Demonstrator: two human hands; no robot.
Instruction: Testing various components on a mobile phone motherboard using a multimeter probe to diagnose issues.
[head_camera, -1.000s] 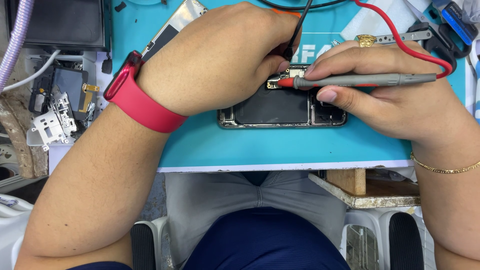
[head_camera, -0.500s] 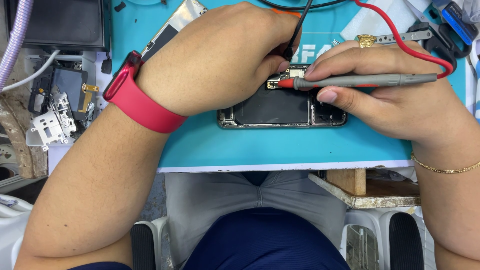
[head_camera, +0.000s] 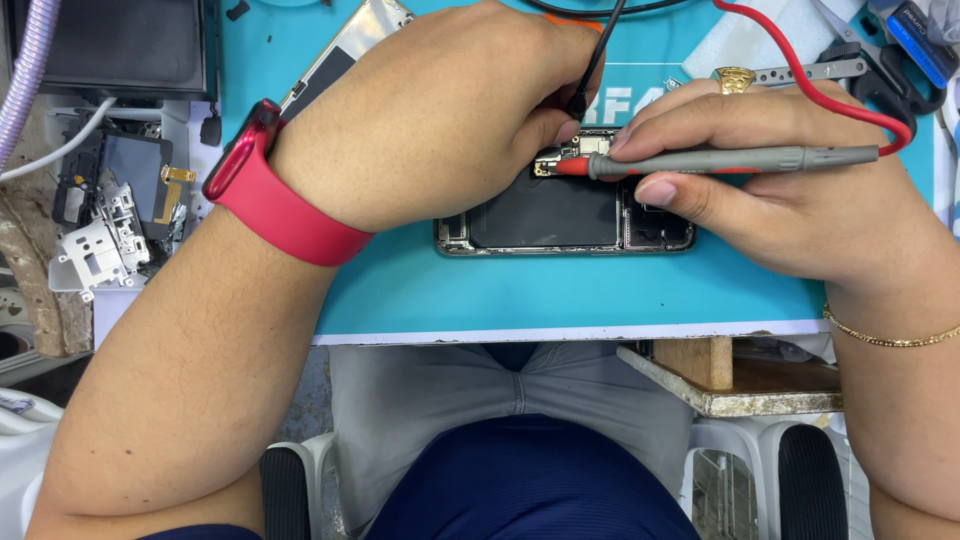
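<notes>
Hardly shifted since half a second ago: both hands and both probes sit as before. Left hand (head_camera: 450, 110) curled narrow around a black probe (head_camera: 592, 70), tip down on the small board (head_camera: 580, 150) at the top of the opened phone (head_camera: 560, 215). Right hand (head_camera: 790, 190) pinched shut on a grey probe (head_camera: 730, 160) lying nearly flat, red tip touching the same board, just beside the black tip. Phone flat on the blue mat (head_camera: 560, 295), mid-desk, with a bare strip of mat between its lower edge and the mat's front edge. Red wire (head_camera: 830, 95) looping over the right hand toward the tools (head_camera: 900, 50) at the upper right corner. Loose metal parts (head_camera: 100, 240) crowded off the mat's left edge, near the red watch (head_camera: 270, 200). Wooden block (head_camera: 705, 362) below the front edge, right of centre.
</notes>
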